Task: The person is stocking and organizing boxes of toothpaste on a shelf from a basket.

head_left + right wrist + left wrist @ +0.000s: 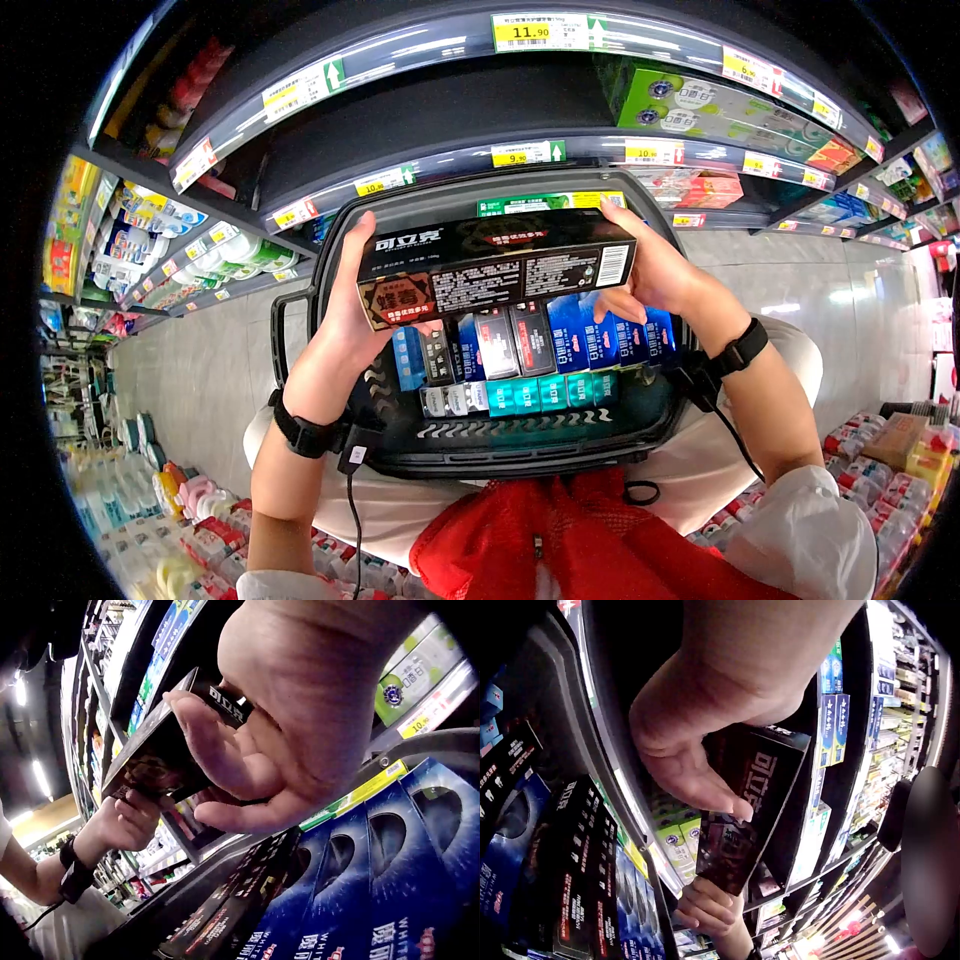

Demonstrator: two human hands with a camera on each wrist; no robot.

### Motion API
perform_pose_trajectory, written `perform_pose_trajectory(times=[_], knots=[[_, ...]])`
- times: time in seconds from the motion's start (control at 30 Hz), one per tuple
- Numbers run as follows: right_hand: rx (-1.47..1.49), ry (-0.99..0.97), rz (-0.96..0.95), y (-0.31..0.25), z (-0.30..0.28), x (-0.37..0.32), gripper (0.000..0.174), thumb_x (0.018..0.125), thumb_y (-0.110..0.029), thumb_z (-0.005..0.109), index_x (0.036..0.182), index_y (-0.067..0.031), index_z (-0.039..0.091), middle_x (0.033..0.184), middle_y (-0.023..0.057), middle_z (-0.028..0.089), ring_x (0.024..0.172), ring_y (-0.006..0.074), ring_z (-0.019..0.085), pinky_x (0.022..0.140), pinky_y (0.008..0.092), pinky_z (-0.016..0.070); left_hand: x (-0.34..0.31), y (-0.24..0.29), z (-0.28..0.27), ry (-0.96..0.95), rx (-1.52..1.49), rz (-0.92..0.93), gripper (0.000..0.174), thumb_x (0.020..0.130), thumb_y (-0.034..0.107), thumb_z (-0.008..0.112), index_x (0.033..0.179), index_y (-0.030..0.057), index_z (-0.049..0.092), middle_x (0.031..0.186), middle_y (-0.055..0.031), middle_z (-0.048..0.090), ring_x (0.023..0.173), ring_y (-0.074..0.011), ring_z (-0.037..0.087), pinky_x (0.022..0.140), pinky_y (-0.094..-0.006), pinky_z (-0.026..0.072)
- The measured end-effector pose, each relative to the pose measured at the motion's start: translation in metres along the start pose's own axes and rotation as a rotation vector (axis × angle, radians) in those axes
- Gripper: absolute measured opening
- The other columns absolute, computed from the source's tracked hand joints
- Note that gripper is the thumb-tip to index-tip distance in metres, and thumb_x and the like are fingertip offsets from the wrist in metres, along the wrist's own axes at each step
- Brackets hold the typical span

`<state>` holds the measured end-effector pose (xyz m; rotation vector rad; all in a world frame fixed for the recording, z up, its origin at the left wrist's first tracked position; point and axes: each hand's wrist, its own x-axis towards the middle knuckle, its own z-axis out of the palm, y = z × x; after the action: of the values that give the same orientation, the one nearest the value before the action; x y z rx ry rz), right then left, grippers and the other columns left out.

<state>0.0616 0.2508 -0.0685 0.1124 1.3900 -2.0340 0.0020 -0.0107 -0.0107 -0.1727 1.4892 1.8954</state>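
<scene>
A long black toothpaste box (495, 270) with white and red lettering is held level between both hands, above a black crate (400, 455). My left hand (350, 315) grips its left end, and my right hand (660, 268) grips the end with the barcode. In the left wrist view the left thumb lies along the face of the black box (757, 795). Below it in the crate, blue boxes (570, 345) stand upright beside black and white ones, with a row of teal boxes (545, 395) nearer me. The held box hides the crate's middle.
Ahead are dark shelves with price tags (530, 33), holding green boxes (700, 100) and pink-red boxes (690, 188) at right. More shelves with packs (150, 225) stand at left. Bottles in red and white (880, 500) line the floor behind. The crate rests between the person's knees.
</scene>
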Motion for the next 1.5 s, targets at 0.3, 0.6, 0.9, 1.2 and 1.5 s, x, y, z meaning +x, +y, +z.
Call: perform_pose_trajectory(times=[0.3,0.6,0.9,1.2,1.5], knots=[[0.044,-0.107,-0.017,0.005,-0.005,0.0,0.071,0.085,-0.062,0.017,0.049,-0.0063,0.044,0.04,0.0085,0.043,0.033,0.0173,0.045,0.055,0.0314,0.0469,0.0,-0.003,-0.005,-0.02,-0.011,-0.015,0.06,0.083,0.054,0.036,0.101,0.0008,0.057,0.081,-0.0125,0.064,0.056,-0.022,0.059,0.043,-0.0321,0.0462],[0.114,0.071,-0.239,-0.008,0.002,0.001,0.047,0.089,-0.038,0.039,0.118,-0.0014,0.043,0.105,0.0133,0.056,0.091,0.0217,0.056,0.071,0.0361,0.0479,-0.003,0.014,-0.019,-0.085,0.304,0.152,0.059,0.089,0.052,0.029,0.112,0.0005,0.047,0.09,-0.0118,0.06,0.071,-0.0171,0.062,0.051,-0.029,0.0497],[0.016,0.154,-0.393,-0.004,-0.006,0.015,0.042,0.09,-0.032,0.042,0.119,-0.0009,0.043,0.113,0.0085,0.053,0.103,0.0175,0.051,0.089,0.0331,0.0402,-0.001,0.006,-0.031,-0.203,0.528,0.346,0.044,0.086,0.031,0.051,0.118,0.0031,0.041,0.102,-0.0091,0.052,0.086,-0.0118,0.055,0.066,-0.0288,0.05],[-0.13,0.321,-0.512,-0.008,0.005,0.004,0.048,0.085,-0.025,0.054,0.126,-0.0046,0.038,0.12,0.0085,0.048,0.105,0.0178,0.05,0.085,0.031,0.0429,0.023,0.004,-0.039,0.048,0.945,0.559,0.051,0.069,-0.007,0.063,0.116,-0.0017,0.044,0.107,-0.0071,0.052,0.098,-0.0124,0.049,0.087,-0.025,0.0393],[0.005,0.274,-0.576,-0.027,-0.009,-0.004,0.046,0.084,-0.024,0.054,0.122,-0.0022,0.041,0.114,0.0113,0.053,0.099,0.0199,0.054,0.084,0.0295,0.0429,0.151,0.049,-0.033,0.261,1.194,0.82,0.048,0.069,0.009,0.068,0.113,0.0039,0.05,0.102,-0.0137,0.054,0.088,-0.0203,0.055,0.078,-0.0287,0.0426]])
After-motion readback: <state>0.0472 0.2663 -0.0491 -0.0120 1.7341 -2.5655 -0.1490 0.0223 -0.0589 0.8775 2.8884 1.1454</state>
